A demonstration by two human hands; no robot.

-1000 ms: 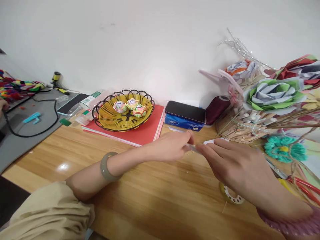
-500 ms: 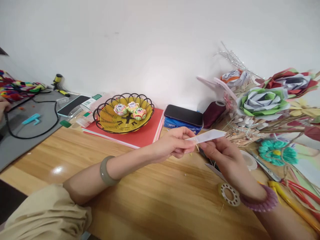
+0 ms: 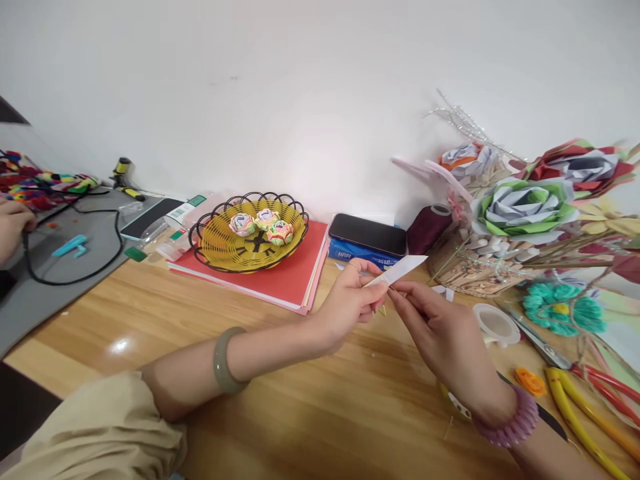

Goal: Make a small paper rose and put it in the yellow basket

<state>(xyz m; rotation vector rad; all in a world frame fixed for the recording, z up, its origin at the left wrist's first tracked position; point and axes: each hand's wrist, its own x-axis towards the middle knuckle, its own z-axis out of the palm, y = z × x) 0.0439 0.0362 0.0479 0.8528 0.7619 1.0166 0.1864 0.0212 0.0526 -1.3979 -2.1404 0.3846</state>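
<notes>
A narrow white paper strip (image 3: 406,268) slants up to the right, its lower end pinched between the thumb and fingers of my left hand (image 3: 354,297). Just right of that pinch, my right hand (image 3: 443,330) has its thumb and forefinger pressed together against the strip's lower edge. What lies between those right fingertips is hidden. A small yellow tip (image 3: 383,311) pokes out below my left fingers.
A yellow woven basket (image 3: 220,248) with rosettes sits on red paper (image 3: 314,267). A phone (image 3: 367,233) rests on a blue pack. Paper flowers (image 3: 525,208), tape roll (image 3: 495,325), scissors (image 3: 543,347) and yellow-handled tool (image 3: 567,407) crowd the right. Another person's hand (image 3: 14,227) is far left.
My right hand has shifted left and down along the strip, from its far end to beside my left fingers. The strip's right end now stands free. The view has shifted slightly.
</notes>
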